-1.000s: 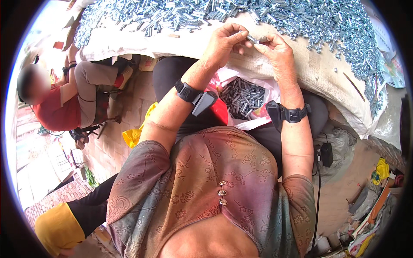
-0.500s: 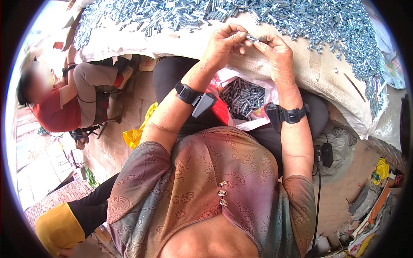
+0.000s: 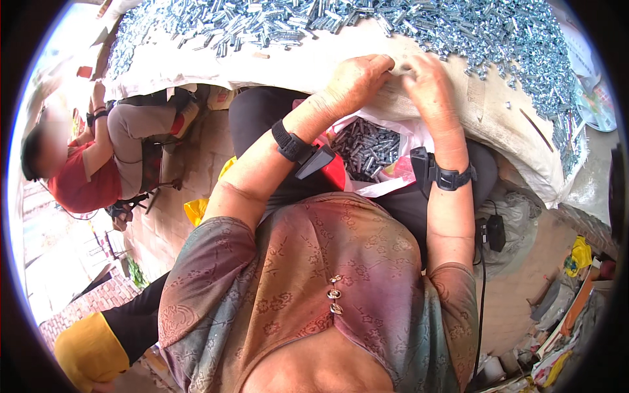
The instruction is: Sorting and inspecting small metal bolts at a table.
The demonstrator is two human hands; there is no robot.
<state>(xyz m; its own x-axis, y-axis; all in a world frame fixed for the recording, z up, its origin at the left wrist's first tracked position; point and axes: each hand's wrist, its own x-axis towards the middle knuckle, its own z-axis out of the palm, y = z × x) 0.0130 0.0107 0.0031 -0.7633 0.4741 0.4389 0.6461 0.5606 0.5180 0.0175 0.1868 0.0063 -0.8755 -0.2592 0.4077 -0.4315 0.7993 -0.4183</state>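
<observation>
My left hand (image 3: 359, 80) is just over the near edge of the cloth-covered worktop (image 3: 288, 71), its fingers bent and pinched together; whatever they hold is hidden. Close beside it on the right, my right hand (image 3: 432, 90) has curled fingers smeared by motion, so their grip does not show. Below both hands, a white and red plastic bag (image 3: 413, 141) sits open between my legs. Inside it lie many small dark-grey cylindrical metal pieces (image 3: 372, 149). Beyond my hands spreads a large heap of shiny bluish metal pieces (image 3: 275, 19), longer ones at left, smaller ones at right.
A co-worker in a red shirt (image 3: 82, 173) sits at the left by the same worktop. Yellow cloth (image 3: 196, 211) shows beside my leg. At my right are a black adapter (image 3: 496, 234) with a cable, clear plastic sheeting (image 3: 514, 259) and piled odds and ends (image 3: 563, 314).
Both hands have come down toward me and drawn slightly apart. The small metal piece pinched between them before no longer shows. The co-worker has leaned a little.
</observation>
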